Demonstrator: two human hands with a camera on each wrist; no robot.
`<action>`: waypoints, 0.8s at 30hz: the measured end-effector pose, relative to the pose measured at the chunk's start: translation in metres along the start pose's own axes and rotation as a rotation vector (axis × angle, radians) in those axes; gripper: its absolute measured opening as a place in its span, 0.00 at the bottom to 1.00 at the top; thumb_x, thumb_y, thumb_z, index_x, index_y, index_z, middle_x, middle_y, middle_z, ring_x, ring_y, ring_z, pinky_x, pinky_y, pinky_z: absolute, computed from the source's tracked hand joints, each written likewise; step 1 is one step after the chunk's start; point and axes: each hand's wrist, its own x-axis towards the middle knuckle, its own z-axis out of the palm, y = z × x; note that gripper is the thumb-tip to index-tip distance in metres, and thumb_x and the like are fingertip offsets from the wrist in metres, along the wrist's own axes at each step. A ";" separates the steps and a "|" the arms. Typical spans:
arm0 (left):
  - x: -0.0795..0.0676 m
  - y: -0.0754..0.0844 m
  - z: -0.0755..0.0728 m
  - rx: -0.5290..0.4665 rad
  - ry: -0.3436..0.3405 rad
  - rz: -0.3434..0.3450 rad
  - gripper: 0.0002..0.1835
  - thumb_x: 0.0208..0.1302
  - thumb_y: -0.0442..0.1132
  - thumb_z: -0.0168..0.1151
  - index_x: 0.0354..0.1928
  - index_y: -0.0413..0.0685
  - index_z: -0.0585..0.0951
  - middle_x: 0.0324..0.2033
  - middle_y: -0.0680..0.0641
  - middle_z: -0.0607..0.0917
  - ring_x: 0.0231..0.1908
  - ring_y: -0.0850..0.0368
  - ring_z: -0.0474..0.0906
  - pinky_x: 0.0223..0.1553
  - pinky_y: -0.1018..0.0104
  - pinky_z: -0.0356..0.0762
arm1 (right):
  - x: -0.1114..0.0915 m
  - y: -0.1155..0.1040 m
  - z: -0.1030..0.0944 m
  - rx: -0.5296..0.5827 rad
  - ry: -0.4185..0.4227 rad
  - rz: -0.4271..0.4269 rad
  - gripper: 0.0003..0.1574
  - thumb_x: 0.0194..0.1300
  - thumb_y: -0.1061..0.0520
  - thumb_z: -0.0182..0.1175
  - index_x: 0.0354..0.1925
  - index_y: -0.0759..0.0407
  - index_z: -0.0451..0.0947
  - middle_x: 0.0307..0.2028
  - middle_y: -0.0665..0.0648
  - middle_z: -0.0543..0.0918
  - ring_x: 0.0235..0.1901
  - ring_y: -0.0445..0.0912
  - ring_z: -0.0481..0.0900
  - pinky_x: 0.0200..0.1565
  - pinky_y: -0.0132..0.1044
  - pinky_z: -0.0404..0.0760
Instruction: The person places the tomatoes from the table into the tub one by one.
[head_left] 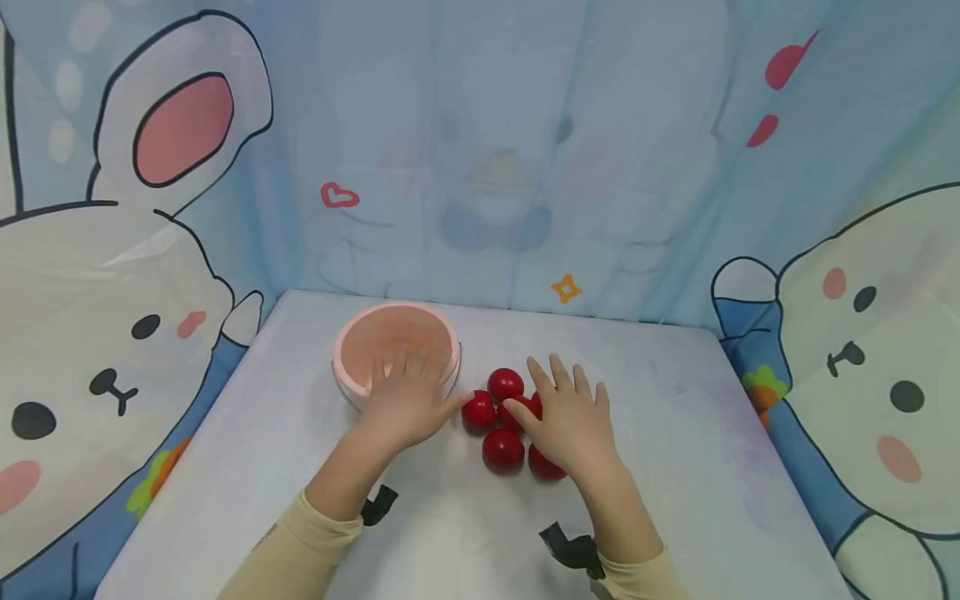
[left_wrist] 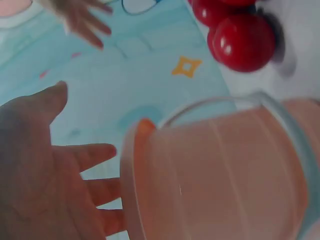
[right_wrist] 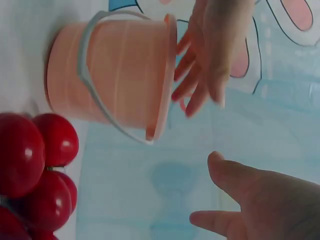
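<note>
A pink bucket (head_left: pixel 360 387) with a pale handle (right_wrist: pixel 84 55) stands upright on the table. My left hand (head_left: pixel 408 400) hovers over its near rim, fingers spread and holding nothing; in the left wrist view the fingertips overlap the rim. Right of the bucket lies a cluster of glossy, round red fruits (head_left: pixel 503 451), apple-like in shape. Over the cluster's right side is my right hand (head_left: pixel 573 421), fingers spread and straight, nothing in its grasp. It partly hides some of the fruits in the head view. The right wrist view shows that hand (right_wrist: pixel 270 200) above the fruit level.
The white tabletop (head_left: pixel 675 467) reaches back to a light blue printed curtain (head_left: pixel 637 167). Cartoon-printed cloth (head_left: pixel 75 333) flanks the table on both sides. Black straps (head_left: pixel 573 552) hang at the wrists, below beige sleeves (head_left: pixel 300 542).
</note>
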 end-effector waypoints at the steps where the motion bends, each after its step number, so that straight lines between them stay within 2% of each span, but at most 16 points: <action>1: 0.002 -0.007 -0.005 -0.043 0.003 -0.003 0.43 0.67 0.71 0.43 0.76 0.54 0.59 0.76 0.44 0.59 0.77 0.42 0.47 0.75 0.35 0.38 | 0.000 0.005 -0.001 0.020 -0.001 0.004 0.52 0.64 0.30 0.57 0.77 0.50 0.55 0.74 0.67 0.59 0.70 0.71 0.59 0.65 0.74 0.58; 5: 0.010 -0.046 -0.021 -0.184 0.100 0.025 0.41 0.73 0.67 0.39 0.76 0.48 0.58 0.76 0.42 0.57 0.77 0.42 0.47 0.75 0.38 0.43 | -0.002 0.032 0.000 0.139 -0.022 0.052 0.49 0.64 0.34 0.60 0.74 0.54 0.60 0.70 0.68 0.67 0.65 0.68 0.69 0.58 0.68 0.73; 8: 0.014 -0.084 -0.023 -0.268 0.186 0.014 0.38 0.75 0.65 0.34 0.76 0.48 0.57 0.76 0.39 0.57 0.76 0.38 0.49 0.74 0.36 0.47 | -0.010 0.056 0.018 0.249 -0.027 0.109 0.44 0.65 0.37 0.61 0.72 0.55 0.64 0.66 0.67 0.71 0.60 0.64 0.75 0.51 0.60 0.82; 11: 0.015 -0.115 -0.015 -0.413 0.232 -0.068 0.36 0.76 0.63 0.32 0.77 0.50 0.58 0.76 0.38 0.56 0.76 0.36 0.50 0.73 0.34 0.49 | -0.022 0.077 0.047 0.373 -0.040 0.183 0.43 0.65 0.36 0.61 0.71 0.51 0.65 0.65 0.65 0.73 0.47 0.57 0.79 0.37 0.45 0.86; 13: 0.016 -0.129 -0.007 -0.554 0.249 -0.135 0.34 0.76 0.62 0.34 0.77 0.54 0.57 0.77 0.41 0.55 0.76 0.37 0.50 0.73 0.36 0.51 | -0.030 0.088 0.066 0.445 -0.056 0.233 0.43 0.65 0.35 0.61 0.72 0.47 0.64 0.65 0.62 0.73 0.40 0.51 0.76 0.30 0.37 0.81; 15: 0.019 -0.138 0.003 -0.717 0.248 -0.197 0.33 0.76 0.61 0.37 0.77 0.61 0.56 0.77 0.45 0.56 0.76 0.41 0.51 0.74 0.38 0.52 | -0.035 0.096 0.084 0.513 -0.069 0.273 0.45 0.63 0.33 0.62 0.73 0.43 0.62 0.63 0.59 0.74 0.33 0.47 0.72 0.26 0.33 0.74; 18: 0.022 -0.143 0.018 -0.955 0.235 -0.256 0.31 0.76 0.61 0.39 0.77 0.70 0.54 0.78 0.54 0.55 0.78 0.48 0.49 0.76 0.44 0.50 | -0.041 0.105 0.106 0.592 -0.080 0.294 0.47 0.60 0.30 0.63 0.73 0.36 0.61 0.51 0.56 0.78 0.27 0.45 0.68 0.24 0.32 0.71; 21: 0.026 -0.145 0.031 -1.118 0.267 -0.257 0.29 0.76 0.61 0.39 0.76 0.74 0.55 0.77 0.59 0.55 0.78 0.55 0.46 0.77 0.48 0.46 | -0.042 0.109 0.121 0.651 -0.078 0.300 0.48 0.57 0.30 0.65 0.72 0.29 0.59 0.36 0.55 0.75 0.25 0.44 0.68 0.24 0.31 0.70; 22: 0.027 -0.146 0.035 -1.159 0.290 -0.244 0.28 0.76 0.60 0.39 0.76 0.73 0.57 0.77 0.60 0.56 0.78 0.56 0.46 0.77 0.49 0.46 | -0.042 0.109 0.124 0.666 -0.076 0.303 0.48 0.56 0.30 0.66 0.72 0.27 0.59 0.34 0.56 0.74 0.25 0.44 0.68 0.24 0.31 0.70; 24: 0.030 -0.146 0.041 -1.207 0.341 -0.220 0.27 0.77 0.58 0.39 0.75 0.72 0.59 0.76 0.61 0.58 0.77 0.58 0.49 0.77 0.52 0.48 | -0.041 0.109 0.128 0.677 -0.068 0.306 0.50 0.55 0.30 0.67 0.72 0.26 0.58 0.37 0.54 0.76 0.26 0.45 0.68 0.24 0.31 0.70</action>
